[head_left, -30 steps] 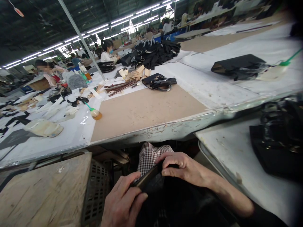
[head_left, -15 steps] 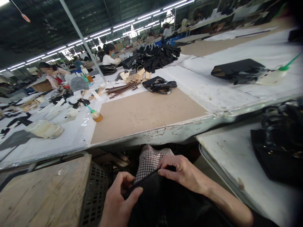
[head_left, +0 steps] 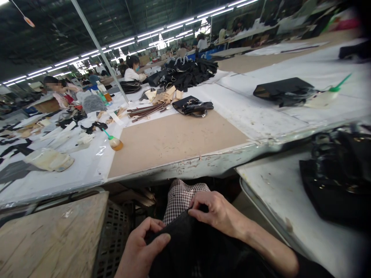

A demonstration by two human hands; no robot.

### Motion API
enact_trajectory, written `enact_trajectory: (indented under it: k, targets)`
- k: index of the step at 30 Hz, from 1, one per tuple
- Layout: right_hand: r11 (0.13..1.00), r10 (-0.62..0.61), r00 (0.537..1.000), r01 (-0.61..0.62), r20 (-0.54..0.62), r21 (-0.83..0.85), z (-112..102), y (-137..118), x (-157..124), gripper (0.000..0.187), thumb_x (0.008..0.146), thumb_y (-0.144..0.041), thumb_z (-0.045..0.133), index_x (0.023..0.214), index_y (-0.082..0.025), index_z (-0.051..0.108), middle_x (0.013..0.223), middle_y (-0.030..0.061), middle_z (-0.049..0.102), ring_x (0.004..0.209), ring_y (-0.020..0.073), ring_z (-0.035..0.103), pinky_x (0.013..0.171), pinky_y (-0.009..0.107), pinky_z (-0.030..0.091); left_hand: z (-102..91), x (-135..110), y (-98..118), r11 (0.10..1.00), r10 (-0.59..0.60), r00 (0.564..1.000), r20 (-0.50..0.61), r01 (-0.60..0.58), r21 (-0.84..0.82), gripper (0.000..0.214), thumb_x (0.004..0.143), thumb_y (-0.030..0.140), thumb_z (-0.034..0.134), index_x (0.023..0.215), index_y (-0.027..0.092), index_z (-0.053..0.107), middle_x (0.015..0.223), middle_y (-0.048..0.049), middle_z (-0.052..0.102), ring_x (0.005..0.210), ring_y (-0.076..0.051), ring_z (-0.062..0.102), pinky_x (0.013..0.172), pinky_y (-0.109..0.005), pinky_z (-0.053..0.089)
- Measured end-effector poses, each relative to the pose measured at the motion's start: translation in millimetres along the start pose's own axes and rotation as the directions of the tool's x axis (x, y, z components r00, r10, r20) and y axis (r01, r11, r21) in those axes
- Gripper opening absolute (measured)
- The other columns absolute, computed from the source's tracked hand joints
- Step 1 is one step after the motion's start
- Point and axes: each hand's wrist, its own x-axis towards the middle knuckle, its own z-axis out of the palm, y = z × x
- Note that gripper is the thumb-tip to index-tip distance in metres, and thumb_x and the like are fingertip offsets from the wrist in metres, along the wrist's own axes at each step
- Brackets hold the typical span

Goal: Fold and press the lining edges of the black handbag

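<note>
A piece of black fabric [head_left: 185, 243] lies over my lap, its upper edge stretched between my two hands. My left hand [head_left: 145, 245] grips that edge on the left, thumb on top and fingers bent behind it. Further along the edge, my right hand [head_left: 214, 212] pinches it between thumb and curled fingers. Checkered cloth [head_left: 181, 197] on my legs shows beyond the edge. The lower part of the black fabric runs out of the picture and is too dark to make out in detail.
The worktable [head_left: 185, 168] runs across in front, bearing a black handbag [head_left: 191, 106] and a glue bottle [head_left: 116, 143]. A wooden board [head_left: 52, 231] is at left above a plastic crate [head_left: 113, 231]. Black bags [head_left: 333, 185] sit on a side table at right.
The whole view has shifted slightly, with the table things now a little further left. Both hands keep their hold on the fabric edge, which looks flatter between them than before.
</note>
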Motion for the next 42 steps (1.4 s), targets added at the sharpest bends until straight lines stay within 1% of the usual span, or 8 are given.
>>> enact_trajectory:
  k: [9, 12, 16, 19, 23, 33, 37, 42]
  targets:
    - [0.996, 0.074, 0.996, -0.071, 0.046, -0.060, -4.1, -4.3, 3.1, 0.015, 0.082, -0.026, 0.070, 0.094, -0.021, 0.062, 0.082, -0.0024, 0.067, 0.075, 0.0159, 0.059, 0.069, 0.026, 0.041, -0.5, 11.7, -7.3, 0.997, -0.025, 0.997, 0.066, 0.030, -0.074, 0.030, 0.074, 0.038, 0.077, 0.069, 0.019, 0.055, 0.093, -0.0040, 0.068, 0.086, -0.021, 0.059, 0.076, -0.029, 0.044]
    - [0.998, -0.008, 0.990, 0.016, 0.142, -0.056, -4.6, -5.9, 7.3, 0.024, 0.085, -0.023, 0.067, 0.109, -0.023, 0.065, 0.094, -0.0010, 0.070, 0.086, 0.0179, 0.063, 0.079, 0.027, 0.044, 0.2, 15.5, 2.5, 0.986, 0.057, 0.994, 0.092, -0.070, 0.149, 0.020, 0.076, 0.031, 0.071, 0.078, 0.021, 0.054, 0.078, 0.0019, 0.059, 0.074, -0.017, 0.053, 0.068, -0.025, 0.041]
    - [0.988, -0.110, 0.973, 0.129, 0.202, -0.083, 2.0, -7.0, 13.0, 0.013, 0.088, -0.020, 0.063, 0.089, -0.022, 0.075, 0.090, 0.0002, 0.069, 0.090, 0.0183, 0.063, 0.083, 0.028, 0.044, 3.8, 20.4, 26.5, 0.824, 0.091, 0.969, 0.229, -0.203, 0.529, 0.009, 0.087, 0.029, 0.063, 0.088, 0.021, 0.064, 0.078, 0.0026, 0.061, 0.074, -0.016, 0.054, 0.068, -0.024, 0.037]
    - [0.990, -0.114, 0.979, 0.125, 0.170, -0.058, 5.7, -5.2, 13.7, 0.011, 0.086, -0.018, 0.066, 0.085, -0.021, 0.076, 0.084, -0.0003, 0.065, 0.084, 0.0168, 0.062, 0.077, 0.027, 0.043, 8.8, 25.0, 38.6, 0.747, 0.075, 0.944, 0.322, -0.268, 0.608, 0.032, 0.098, 0.038, 0.052, 0.075, 0.020, 0.065, 0.074, 0.0022, 0.063, 0.071, -0.015, 0.054, 0.065, -0.025, 0.034]
    - [0.991, -0.134, 0.980, 0.135, 0.150, 0.002, 4.4, 1.2, 9.0, 0.010, 0.084, -0.017, 0.068, 0.083, -0.021, 0.077, 0.081, -0.0010, 0.063, 0.081, 0.0156, 0.060, 0.074, 0.025, 0.043, 6.1, 24.9, 38.3, 0.804, 0.098, 0.925, 0.366, -0.290, 0.519, 0.032, 0.097, 0.033, 0.054, 0.073, 0.018, 0.069, 0.074, 0.0014, 0.066, 0.073, -0.015, 0.057, 0.068, -0.024, 0.037]
    - [0.991, -0.119, 0.982, 0.109, 0.144, 0.071, -1.4, 10.8, 4.2, 0.011, 0.084, -0.018, 0.069, 0.086, -0.021, 0.079, 0.085, 0.0012, 0.068, 0.083, 0.0169, 0.062, 0.078, 0.027, 0.046, -51.4, -6.8, -8.3, 0.996, -0.084, 0.958, 0.276, 0.092, -0.014, 0.048, 0.078, 0.025, 0.075, 0.125, 0.020, 0.068, 0.125, -0.0105, 0.072, 0.119, -0.029, 0.063, 0.102, -0.038, 0.046]
    - [0.988, -0.143, 0.979, 0.134, 0.148, 0.073, -2.8, 6.9, 2.4, 0.012, 0.084, -0.016, 0.067, 0.084, -0.020, 0.079, 0.084, 0.0013, 0.068, 0.081, 0.0165, 0.061, 0.078, 0.027, 0.046, -49.1, -9.2, 12.1, 0.991, -0.111, 0.963, 0.247, 0.090, 0.096, 0.046, 0.083, 0.022, 0.066, 0.128, 0.022, 0.065, 0.124, -0.0082, 0.071, 0.107, -0.023, 0.065, 0.096, -0.034, 0.048]
    - [0.989, -0.140, 0.981, 0.132, 0.134, 0.066, -2.4, 1.0, -1.2, 0.013, 0.082, -0.013, 0.069, 0.084, -0.021, 0.079, 0.085, 0.0005, 0.068, 0.084, 0.0161, 0.062, 0.080, 0.026, 0.046, -19.0, -2.2, 50.5, 0.903, -0.008, 0.941, 0.338, -0.138, 0.406, 0.024, 0.091, 0.036, 0.065, 0.110, 0.024, 0.072, 0.102, -0.0020, 0.072, 0.094, -0.020, 0.065, 0.081, -0.027, 0.047]
